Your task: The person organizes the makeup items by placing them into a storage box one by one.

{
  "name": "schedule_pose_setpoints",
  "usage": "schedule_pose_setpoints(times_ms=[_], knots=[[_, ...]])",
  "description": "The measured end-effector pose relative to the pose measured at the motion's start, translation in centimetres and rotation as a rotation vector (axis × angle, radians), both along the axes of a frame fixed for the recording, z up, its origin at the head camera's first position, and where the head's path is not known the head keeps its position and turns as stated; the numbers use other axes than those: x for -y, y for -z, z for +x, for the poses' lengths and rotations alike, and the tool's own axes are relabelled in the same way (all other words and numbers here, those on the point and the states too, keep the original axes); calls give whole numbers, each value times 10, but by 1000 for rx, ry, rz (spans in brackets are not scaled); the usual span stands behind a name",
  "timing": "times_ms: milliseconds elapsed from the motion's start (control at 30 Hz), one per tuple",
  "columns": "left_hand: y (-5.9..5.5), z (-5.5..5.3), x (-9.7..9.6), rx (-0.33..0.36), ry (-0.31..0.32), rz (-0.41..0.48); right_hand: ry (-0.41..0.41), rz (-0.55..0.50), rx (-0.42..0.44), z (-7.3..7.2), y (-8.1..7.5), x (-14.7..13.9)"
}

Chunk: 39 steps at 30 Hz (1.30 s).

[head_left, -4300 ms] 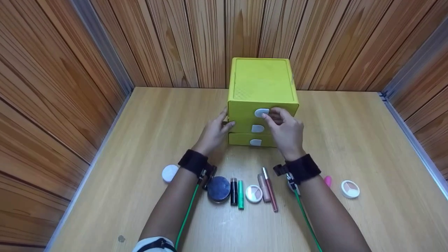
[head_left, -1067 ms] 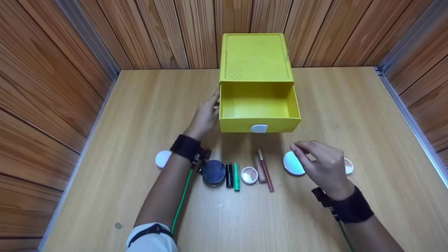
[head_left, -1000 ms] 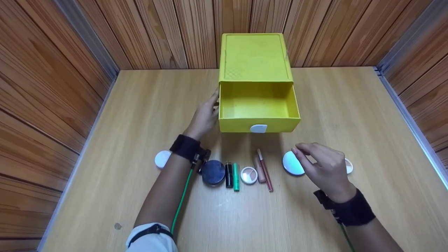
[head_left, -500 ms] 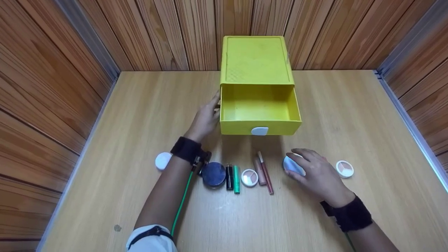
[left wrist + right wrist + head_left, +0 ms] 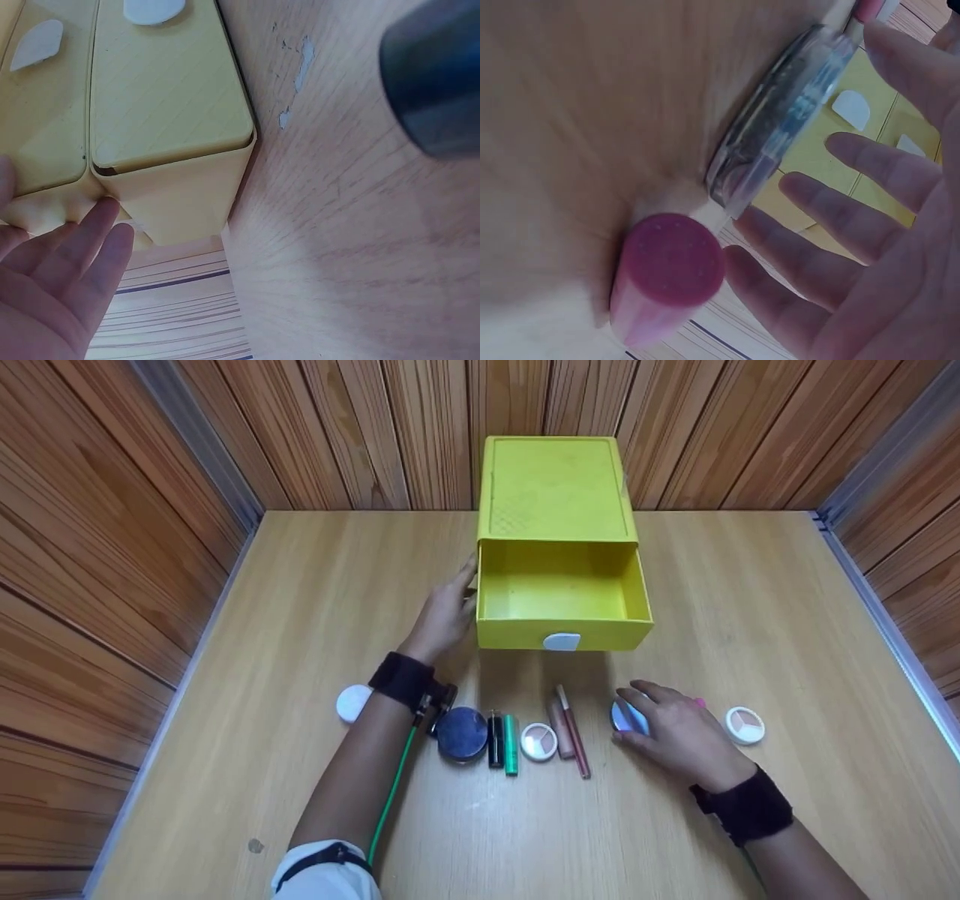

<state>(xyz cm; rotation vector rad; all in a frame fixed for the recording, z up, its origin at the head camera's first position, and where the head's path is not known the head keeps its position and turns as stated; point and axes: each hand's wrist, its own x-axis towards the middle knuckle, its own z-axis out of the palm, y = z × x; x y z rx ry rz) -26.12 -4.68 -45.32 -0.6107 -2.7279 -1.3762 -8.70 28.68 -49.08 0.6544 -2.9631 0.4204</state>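
Note:
A yellow drawer box (image 5: pixel 559 487) stands near the back wall, its top drawer pulled out and bare inside. Extended fingers of my left hand (image 5: pixel 444 615) rest against the box's left side; the left wrist view shows this hand (image 5: pixel 60 285) beside the lower drawers. My right hand (image 5: pixel 686 739) reaches over a round makeup compact (image 5: pixel 627 718) with a shiny bluish lid, partly covering it. In the right wrist view the fingers of this hand (image 5: pixel 877 247) are spread round the compact (image 5: pixel 780 124), not gripping it. Just by the fingertips is a pink-capped item (image 5: pixel 671 270).
In a row left of the right hand lie a dark blue compact (image 5: pixel 461 733), a black tube (image 5: pixel 496 742), a green tube (image 5: pixel 511 745), an eyeshadow palette (image 5: pixel 539 742) and a lip gloss (image 5: pixel 575 739). Another palette (image 5: pixel 745 725) sits far right, a white round item (image 5: pixel 352 703) left.
The top drawer, closed at first with my right hand at its handle, is now out. That hand has come down to the compact and spread its fingers. My left hand stays at the box's side.

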Motion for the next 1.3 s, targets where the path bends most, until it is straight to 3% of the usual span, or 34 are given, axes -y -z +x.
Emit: schedule_pose_setpoints(times_ms=[300,500,700,967,1300], knots=[[0,-1,0,6,-15,-8,2,11,10,0,1,2],[0,-2,-1,-7,-9,37,-4,-18,4,-3,1,1],[-1,0,0,9,-2,20,-53,-47,-107,-2,-8,3],[3,1,0,8,10,48,-115,-102,-306,5,-48,8],[2,0,0,1,6,50,-94,-179,-419,3,-107,-1]])
